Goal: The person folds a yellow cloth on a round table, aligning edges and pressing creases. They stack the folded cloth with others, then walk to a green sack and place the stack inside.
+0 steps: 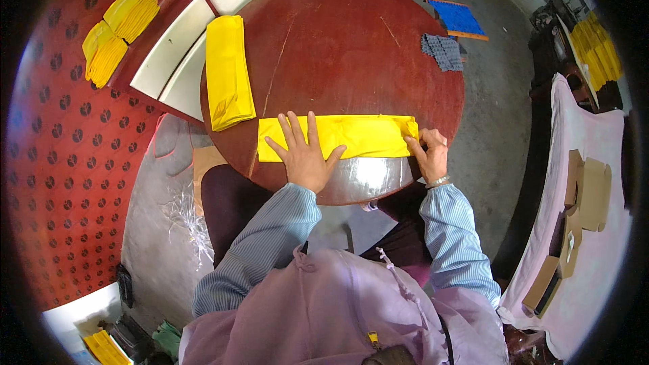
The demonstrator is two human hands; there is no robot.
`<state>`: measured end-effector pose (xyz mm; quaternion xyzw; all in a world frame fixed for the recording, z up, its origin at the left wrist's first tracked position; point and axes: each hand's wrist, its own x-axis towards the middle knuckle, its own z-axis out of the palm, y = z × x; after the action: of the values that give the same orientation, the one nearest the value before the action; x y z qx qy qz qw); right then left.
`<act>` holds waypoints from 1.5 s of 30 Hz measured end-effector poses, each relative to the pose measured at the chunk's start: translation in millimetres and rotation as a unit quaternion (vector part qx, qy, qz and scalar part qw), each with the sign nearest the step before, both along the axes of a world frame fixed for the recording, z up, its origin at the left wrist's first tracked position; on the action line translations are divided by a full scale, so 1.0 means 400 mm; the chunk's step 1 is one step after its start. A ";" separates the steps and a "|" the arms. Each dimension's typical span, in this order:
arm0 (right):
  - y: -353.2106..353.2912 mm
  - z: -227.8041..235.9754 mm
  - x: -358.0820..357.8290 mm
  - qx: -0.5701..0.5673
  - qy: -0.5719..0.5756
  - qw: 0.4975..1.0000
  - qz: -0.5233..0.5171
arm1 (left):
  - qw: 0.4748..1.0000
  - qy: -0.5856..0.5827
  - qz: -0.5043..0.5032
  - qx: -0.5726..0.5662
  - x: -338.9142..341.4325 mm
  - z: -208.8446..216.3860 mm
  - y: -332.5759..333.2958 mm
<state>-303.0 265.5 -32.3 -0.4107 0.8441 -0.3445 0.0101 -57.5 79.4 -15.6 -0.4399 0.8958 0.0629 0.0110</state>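
A long folded strip of yellow cloth [368,135] lies across the near part of the round dark-red table [324,47]. My left hand [304,155] rests flat on its left part with the fingers spread. At the strip's right end, my right hand [431,155] pinches the edge between thumb and curled fingers. Farther left on the table sits a stack of folded yellow cloth [228,71], lying lengthwise away from me.
Grey textured pieces [443,52] lie at the table's right edge, near a blue mat [458,19]. Folded yellow bundles [132,17] lie on a red patterned cover [74,142] at left. Opened cardboard boxes [581,196] rest on a pale cloth at right.
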 end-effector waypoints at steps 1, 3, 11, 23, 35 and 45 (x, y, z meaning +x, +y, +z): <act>0.001 0.001 0.001 -0.016 -0.008 1.000 0.009 | 1.000 0.006 0.002 -0.001 -0.002 0.000 -0.001; 0.001 0.010 0.011 -0.031 -0.042 0.999 -0.001 | 0.999 0.029 0.000 -0.013 0.000 -0.003 -0.001; -0.042 0.116 0.212 -0.053 0.161 0.984 0.047 | 0.998 0.043 0.014 -0.036 -0.006 -0.028 0.004; -0.077 0.095 0.261 0.000 0.160 0.979 0.125 | 1.000 0.013 0.008 -0.008 -0.003 -0.005 -0.002; 0.033 0.045 0.105 -0.052 -0.166 0.976 -0.128 | 0.999 0.033 0.002 0.022 0.003 -0.001 -0.005; -0.004 0.035 0.079 -0.037 -0.122 0.986 -0.108 | 0.999 0.047 -0.006 -0.004 0.008 -0.008 -0.003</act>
<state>-271.3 263.7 -18.4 -0.2720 0.8627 -0.4219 0.0608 -54.4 78.3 -18.9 -0.4315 0.8980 0.0801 -0.0320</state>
